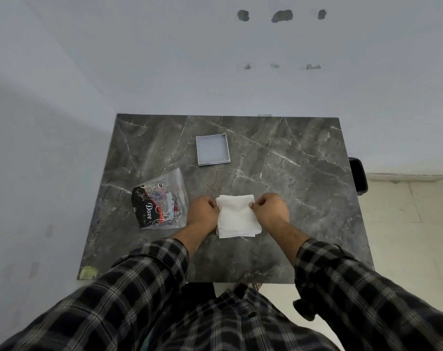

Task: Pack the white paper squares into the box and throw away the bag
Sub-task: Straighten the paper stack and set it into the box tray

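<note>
A stack of white paper squares (237,217) lies on the dark marble table (304,173), near its middle front. My left hand (204,211) grips the stack's left edge and my right hand (269,210) pinches its right edge near the top corner. A shallow white box (213,152), open and with nothing in it, sits farther back on the table. The clear plastic bag (161,202) with black and red print lies flat to the left of my left hand, apart from it.
A black bin (358,176) stands on the floor beyond the table's right edge. A yellowish sticker (88,272) marks the table's front left corner. A pale wall runs behind and to the left of the table.
</note>
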